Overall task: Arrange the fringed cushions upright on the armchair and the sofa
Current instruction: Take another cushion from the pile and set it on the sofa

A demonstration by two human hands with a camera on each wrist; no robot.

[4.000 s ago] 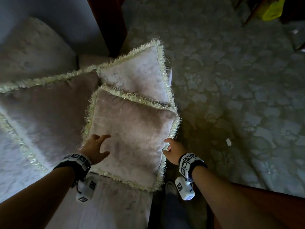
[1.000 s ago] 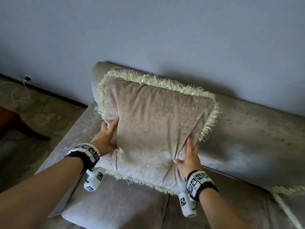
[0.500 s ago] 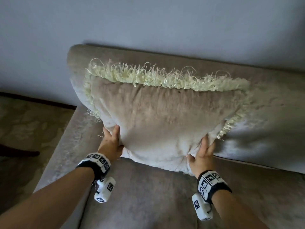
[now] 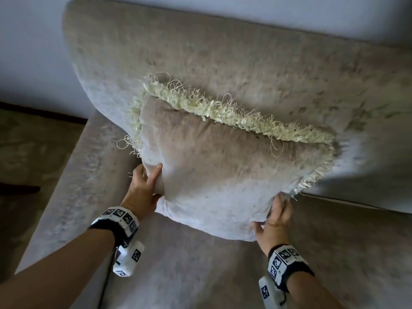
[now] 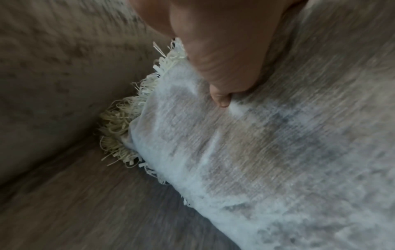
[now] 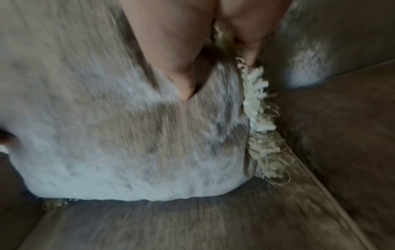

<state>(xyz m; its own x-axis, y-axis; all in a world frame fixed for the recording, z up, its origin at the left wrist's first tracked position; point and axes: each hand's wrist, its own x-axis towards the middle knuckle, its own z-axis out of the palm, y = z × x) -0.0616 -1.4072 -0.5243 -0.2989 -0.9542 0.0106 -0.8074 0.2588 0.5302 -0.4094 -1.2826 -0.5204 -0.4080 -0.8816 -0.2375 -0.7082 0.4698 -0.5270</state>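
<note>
A beige fringed cushion (image 4: 223, 166) with pale yellow fringe leans upright against the sofa backrest (image 4: 223, 63), its lower edge on the sofa seat (image 4: 200, 270). My left hand (image 4: 145, 186) grips its lower left edge, thumb on the front, fingers behind. My right hand (image 4: 274, 217) grips the lower right corner by the fringe. In the left wrist view the thumb (image 5: 222, 71) presses into the cushion (image 5: 256, 143). In the right wrist view the thumb (image 6: 171, 55) lies on the cushion (image 6: 107, 135) front and fingers go behind the fringe (image 6: 258, 108).
The sofa's left arm (image 4: 66, 186) runs along the seat's left side. A grey wall (image 4: 33, 52) stands behind the sofa. Patterned carpet (image 4: 29, 141) lies to the left. The seat stretches bare to the right of the cushion.
I carried the cushion from a stack over to the sofa. Over the last second it sank against the backrest onto the seat, and both hands slid down to its lower corners.
</note>
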